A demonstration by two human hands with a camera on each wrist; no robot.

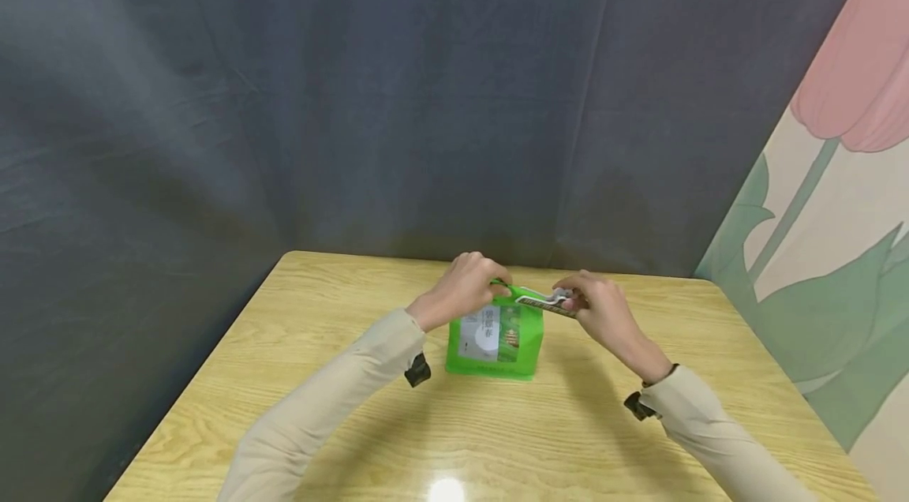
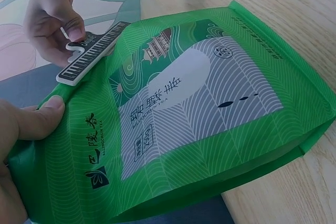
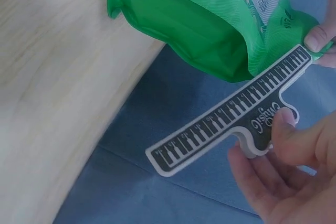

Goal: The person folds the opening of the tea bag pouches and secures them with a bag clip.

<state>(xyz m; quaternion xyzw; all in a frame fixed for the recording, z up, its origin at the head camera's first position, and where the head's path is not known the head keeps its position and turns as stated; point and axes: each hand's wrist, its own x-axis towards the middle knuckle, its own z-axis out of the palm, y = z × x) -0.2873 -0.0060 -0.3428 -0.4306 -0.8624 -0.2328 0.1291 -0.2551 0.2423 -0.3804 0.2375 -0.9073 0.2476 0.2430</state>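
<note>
A green tea bag [image 1: 495,340] stands on the table, its printed front towards me. At its top left my left hand [image 1: 463,289] grips the bag's upper edge, thumb on the near face in the left wrist view. My right hand [image 1: 605,316] pinches a black-and-white bag clip [image 3: 231,111] by its handles, thumb on the "Music" lettering. The clip has a long bar with a piano-key pattern. Its bar lies across the top of the bag, one end near the left hand's fingertips and the other sticking out past the bag's right side. Whether the clip's far bar lies behind the bag is hidden.
The wooden table [image 1: 319,328] ends at a dark blue curtain [image 1: 440,99] behind and to the left. At the right is a wall [image 1: 817,265] painted with a pink tulip. A small black device sits at each wrist.
</note>
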